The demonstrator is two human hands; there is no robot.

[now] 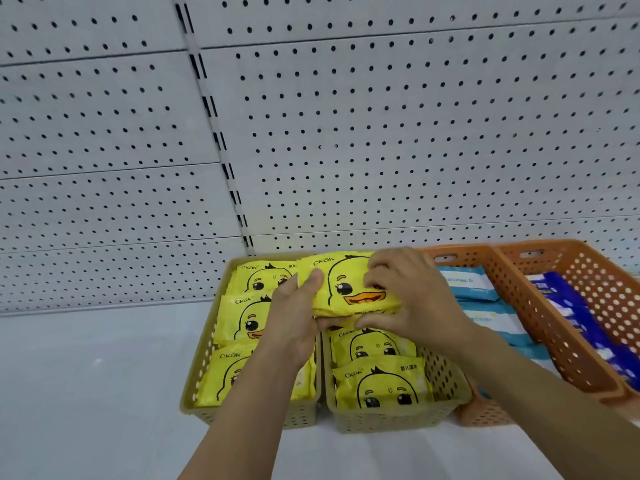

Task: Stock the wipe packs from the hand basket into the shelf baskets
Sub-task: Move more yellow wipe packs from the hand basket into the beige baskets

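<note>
Head camera looks down on a pale shelf [86, 393] backed by grey pegboard [381, 133]. Farthest left of the containers stands a yellow perforated basket [199, 372], filled with three yellow duck-print wipe packs [239, 317] lying flat in a row from back to front. The person's left hand [294, 320] reaches over this basket, thumb up against the left edge of a held duck pack [346, 289] and fingers curled under it. That held pack sits tilted above the back end of a second yellow basket [446, 382], which touches the first on its right side. Two more duck packs [381, 382] lie in the front half of the second basket, one overlapping the other. The right hand [412, 299] grips the same held pack from the right, fingers bent over its top face and thumb beneath, so both hands pinch it between them. Just right of the yellow pair stands an orange basket [540, 320] holding light blue and white packs [481, 292]. Beside it, at the far right, another orange basket [609, 282] holds dark blue packs [571, 306]. The hand basket is out of view.
</note>
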